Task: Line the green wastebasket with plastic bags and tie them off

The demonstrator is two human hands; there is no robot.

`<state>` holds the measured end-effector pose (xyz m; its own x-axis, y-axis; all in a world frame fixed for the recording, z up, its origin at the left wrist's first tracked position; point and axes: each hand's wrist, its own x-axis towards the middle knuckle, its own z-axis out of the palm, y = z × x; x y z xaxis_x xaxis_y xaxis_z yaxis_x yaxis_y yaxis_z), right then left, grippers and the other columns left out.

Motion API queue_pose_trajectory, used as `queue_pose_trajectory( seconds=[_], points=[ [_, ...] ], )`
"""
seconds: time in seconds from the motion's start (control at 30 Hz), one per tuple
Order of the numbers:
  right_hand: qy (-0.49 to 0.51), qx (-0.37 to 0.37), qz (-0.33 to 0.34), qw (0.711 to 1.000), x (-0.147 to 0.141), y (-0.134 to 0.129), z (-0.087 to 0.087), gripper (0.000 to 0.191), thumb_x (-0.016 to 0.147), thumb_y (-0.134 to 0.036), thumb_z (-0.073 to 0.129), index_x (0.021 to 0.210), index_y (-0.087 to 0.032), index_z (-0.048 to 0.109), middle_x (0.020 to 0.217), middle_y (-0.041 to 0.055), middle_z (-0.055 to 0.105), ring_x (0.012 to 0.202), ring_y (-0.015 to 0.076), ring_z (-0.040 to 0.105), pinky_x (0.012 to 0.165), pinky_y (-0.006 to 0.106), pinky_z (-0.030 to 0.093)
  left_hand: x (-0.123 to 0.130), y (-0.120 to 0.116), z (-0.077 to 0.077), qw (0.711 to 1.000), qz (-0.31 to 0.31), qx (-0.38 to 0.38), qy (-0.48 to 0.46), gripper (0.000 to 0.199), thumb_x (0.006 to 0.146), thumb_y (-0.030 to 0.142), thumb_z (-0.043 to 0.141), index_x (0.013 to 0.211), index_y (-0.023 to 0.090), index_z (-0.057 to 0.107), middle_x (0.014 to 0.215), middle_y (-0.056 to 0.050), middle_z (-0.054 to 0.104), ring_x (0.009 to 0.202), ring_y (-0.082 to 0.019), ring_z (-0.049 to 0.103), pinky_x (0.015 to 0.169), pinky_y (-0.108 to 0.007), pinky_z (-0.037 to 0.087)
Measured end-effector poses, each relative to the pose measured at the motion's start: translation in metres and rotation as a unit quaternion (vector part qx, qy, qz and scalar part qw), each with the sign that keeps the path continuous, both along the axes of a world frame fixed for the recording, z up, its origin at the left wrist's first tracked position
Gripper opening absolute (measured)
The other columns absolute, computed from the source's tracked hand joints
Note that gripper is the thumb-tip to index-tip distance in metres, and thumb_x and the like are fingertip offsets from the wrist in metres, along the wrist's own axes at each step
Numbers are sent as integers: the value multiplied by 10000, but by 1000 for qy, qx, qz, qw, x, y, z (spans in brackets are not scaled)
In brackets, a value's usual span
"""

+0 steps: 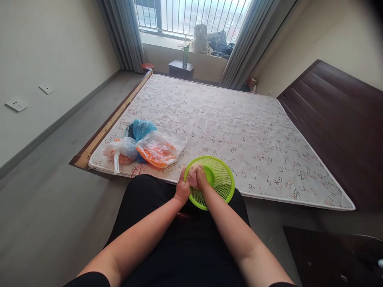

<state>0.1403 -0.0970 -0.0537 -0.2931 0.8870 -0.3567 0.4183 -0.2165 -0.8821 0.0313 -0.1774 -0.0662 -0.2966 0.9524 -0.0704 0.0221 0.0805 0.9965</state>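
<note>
A bright green plastic strainer basket [224,181] rests tilted at my lap, by the near edge of the mattress [239,127]. My left hand [181,190] is closed on the basket's left rim, thumb up along the side. Inside the basket, my right hand [202,177] grips a pale pink cloth [193,180] and presses it against the left inner wall. Part of the cloth is hidden by the fingers. Left of the basket, crumpled plastic bags lie on the mattress: a white and orange one [160,149], a blue one [143,128] and a knotted white one [122,149].
The mattress lies in a wooden bed frame [116,113] with a dark headboard [329,115] at right. Beyond stand a small dark nightstand [181,68] with a green bottle [185,56], and a red stool [147,66]. Bags [201,39] sit on the windowsill.
</note>
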Motion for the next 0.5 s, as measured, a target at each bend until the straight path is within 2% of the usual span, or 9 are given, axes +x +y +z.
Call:
queue_pose_trajectory(
  seconds=[0.07,0.13,0.2,0.27,0.33,0.4,0.5],
  points=[
    [-81,-4,119,990,14,-8,3,189,874,-272,533,958,-207,689,911,87,721,889,239,637,812,328,506,-1,0,-1,1000,-4,4,-7,482,1022,363,473,1485,230,487,1535,-107,538,1454,-221,469,1258,-429,316],
    [-121,-14,217,968,33,-17,8,128,803,-207,620,890,-203,713,877,80,724,851,241,638,811,343,493,0,0,-1,1000,-9,7,-8,471,1026,361,456,1480,243,497,1512,-98,559,1452,-214,469,1249,-424,325],
    [-133,-11,269,954,48,-22,15,91,729,-159,692,803,-206,716,851,71,722,869,245,634,840,362,479,1,4,0,1000,-16,15,2,459,1023,347,451,1465,243,519,1507,-98,561,1460,-215,456,1251,-422,317],
    [-133,31,336,932,54,-16,24,85,720,-160,723,784,-215,718,928,78,735,1008,262,615,928,395,455,3,11,2,999,-27,19,12,451,1007,323,472,1443,236,545,1486,-105,579,1442,-228,478,1245,-430,326],
    [-142,98,391,904,51,0,33,92,745,-165,712,813,-226,724,1038,86,740,1160,275,563,1028,437,411,3,19,4,999,-39,14,15,447,978,294,512,1418,235,568,1446,-107,612,1406,-245,517,1235,-448,341],
    [-182,150,378,895,43,23,43,136,721,-125,703,802,-233,715,1045,82,741,1203,279,546,1075,454,389,2,24,6,999,-43,7,14,438,954,279,541,1386,230,591,1410,-113,637,1380,-260,541,1224,-463,353],
    [-251,191,246,916,38,48,54,191,668,-89,707,781,-243,694,962,75,729,1134,286,587,1047,441,423,-2,24,8,999,-45,3,12,433,949,286,544,1372,205,588,1393,-139,640,1365,-274,552,1208,-480,368]
  ],
)
